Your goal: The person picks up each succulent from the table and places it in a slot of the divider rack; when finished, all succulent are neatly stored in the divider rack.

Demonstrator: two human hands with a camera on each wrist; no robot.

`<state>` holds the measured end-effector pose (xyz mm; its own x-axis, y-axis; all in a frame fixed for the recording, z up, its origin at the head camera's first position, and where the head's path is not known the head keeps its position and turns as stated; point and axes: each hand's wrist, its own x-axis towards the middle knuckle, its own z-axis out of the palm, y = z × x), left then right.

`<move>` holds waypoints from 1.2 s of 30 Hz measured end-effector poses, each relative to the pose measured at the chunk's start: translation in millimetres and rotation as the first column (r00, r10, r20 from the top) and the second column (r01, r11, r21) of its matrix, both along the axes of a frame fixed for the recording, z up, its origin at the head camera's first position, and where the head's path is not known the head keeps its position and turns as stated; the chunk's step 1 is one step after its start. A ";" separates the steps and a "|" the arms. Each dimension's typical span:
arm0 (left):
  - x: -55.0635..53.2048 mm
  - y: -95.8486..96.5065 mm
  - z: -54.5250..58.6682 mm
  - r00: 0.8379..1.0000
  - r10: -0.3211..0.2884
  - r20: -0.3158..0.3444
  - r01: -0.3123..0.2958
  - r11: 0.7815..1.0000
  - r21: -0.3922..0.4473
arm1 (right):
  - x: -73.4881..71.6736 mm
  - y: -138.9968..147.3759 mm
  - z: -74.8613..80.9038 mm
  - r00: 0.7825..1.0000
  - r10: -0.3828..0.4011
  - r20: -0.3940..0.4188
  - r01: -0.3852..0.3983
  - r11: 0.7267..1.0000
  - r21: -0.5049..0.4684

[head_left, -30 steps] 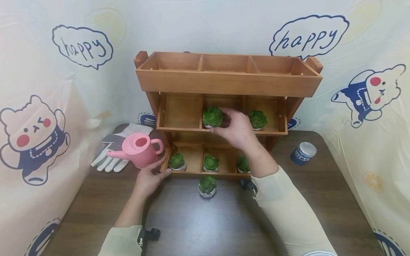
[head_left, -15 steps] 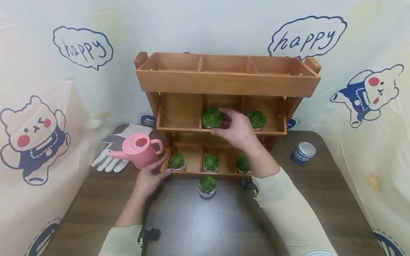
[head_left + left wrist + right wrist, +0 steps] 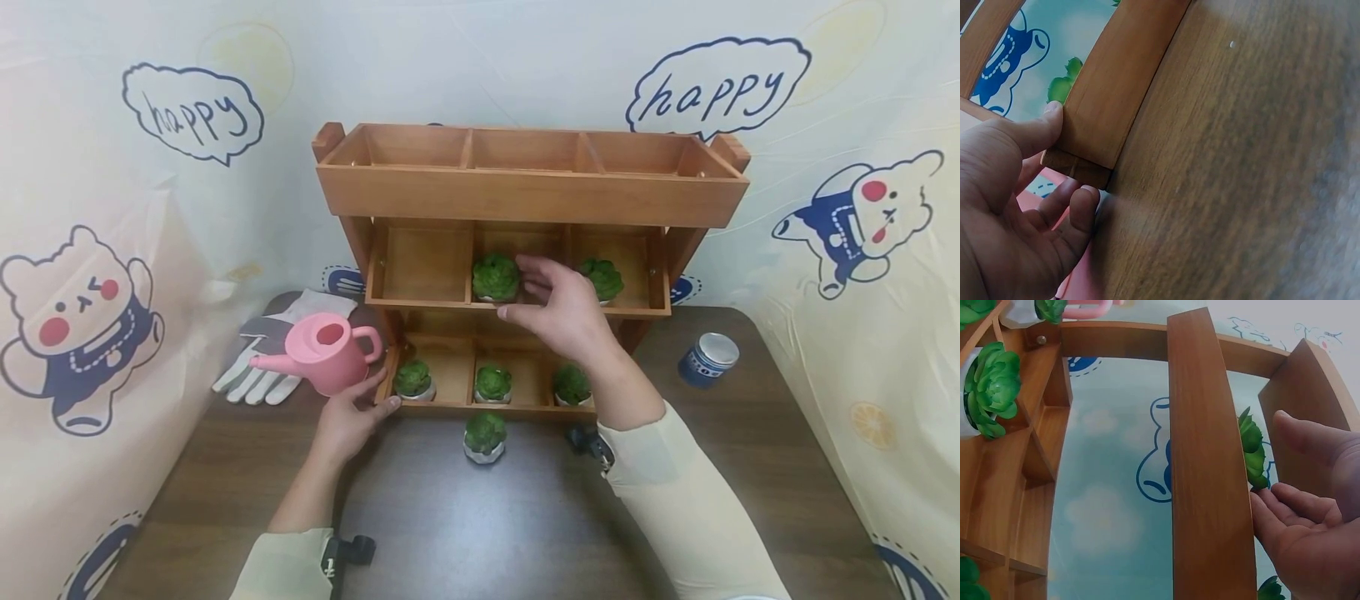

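Note:
A three-tier wooden planter shelf [image 3: 532, 196] stands on the table. My left hand [image 3: 351, 421] holds its lower left corner; in the left wrist view the thumb lies on the front board [image 3: 1125, 81] and the fingers curl by its end. My right hand [image 3: 566, 308] is beside a potted succulent [image 3: 495, 277] in the middle tier's centre compartment, thumb and fingers spread and holding nothing. In the right wrist view the front board hides that pot, and only the leaves [image 3: 1252, 450] show. Another succulent [image 3: 602, 279] sits in the compartment to the right, partly behind the right hand.
The bottom tier bears succulents at left [image 3: 414, 379], centre [image 3: 493, 383] and right [image 3: 572, 385]. One more succulent [image 3: 484, 437] stands on the table before the shelf. At left are a pink watering can [image 3: 326, 354] and grey-white gloves [image 3: 258, 367]; at right, a blue jar [image 3: 708, 360].
My right hand has let go of the middle succulent and drawn slightly right and down, uncovering more of the bottom right succulent. The left hand stays at the shelf corner.

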<state>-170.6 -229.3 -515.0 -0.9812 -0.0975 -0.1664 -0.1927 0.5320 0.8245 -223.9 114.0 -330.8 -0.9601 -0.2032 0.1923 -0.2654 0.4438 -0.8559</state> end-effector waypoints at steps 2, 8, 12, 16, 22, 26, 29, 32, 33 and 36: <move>0.2 0.1 0.2 1.000 0.002 0.003 -0.002 1.000 0.001 | 2.6 1.0 -0.1 1.000 0.002 0.005 -0.002 1.000 -0.014; 0.3 0.1 0.9 1.000 0.000 0.003 0.000 1.000 0.008 | 9.5 6.2 -0.7 1.000 0.021 0.001 -0.021 0.999 -0.031; 0.1 0.5 2.2 1.000 -0.002 0.007 0.002 1.000 0.015 | 15.1 10.6 -1.0 1.000 0.025 -0.014 -0.026 0.998 -0.053; -0.6 0.8 3.1 1.000 -0.002 0.008 0.002 1.000 0.018 | 20.6 13.5 -1.1 0.999 0.026 -0.031 -0.028 0.997 -0.067; -0.7 0.7 3.2 1.000 -0.002 0.010 0.001 1.000 0.018 | 27.9 16.3 -3.3 0.999 0.019 -0.036 -0.021 0.998 -0.053; 0.3 1.1 3.5 1.000 -0.001 0.012 0.001 1.000 0.017 | 33.1 18.7 -6.2 0.999 0.008 -0.037 -0.010 0.998 -0.055; 0.7 1.2 4.2 1.000 -0.003 0.011 0.003 1.000 0.020 | 37.2 20.9 -9.0 0.999 0.003 -0.035 -0.006 0.996 -0.089; 0.6 1.7 5.4 1.000 -0.001 0.017 0.000 1.000 0.024 | 41.4 22.3 -12.4 0.999 0.002 -0.032 -0.006 0.992 -0.125; 0.7 1.9 5.8 1.000 -0.002 0.018 0.002 1.000 0.025 | 42.7 22.7 -13.5 0.999 0.001 -0.032 -0.005 0.991 -0.133; 0.6 2.6 6.6 1.000 -0.004 0.025 0.004 1.000 0.028 | 46.5 23.5 -16.5 0.999 -0.008 -0.037 0.003 0.992 -0.129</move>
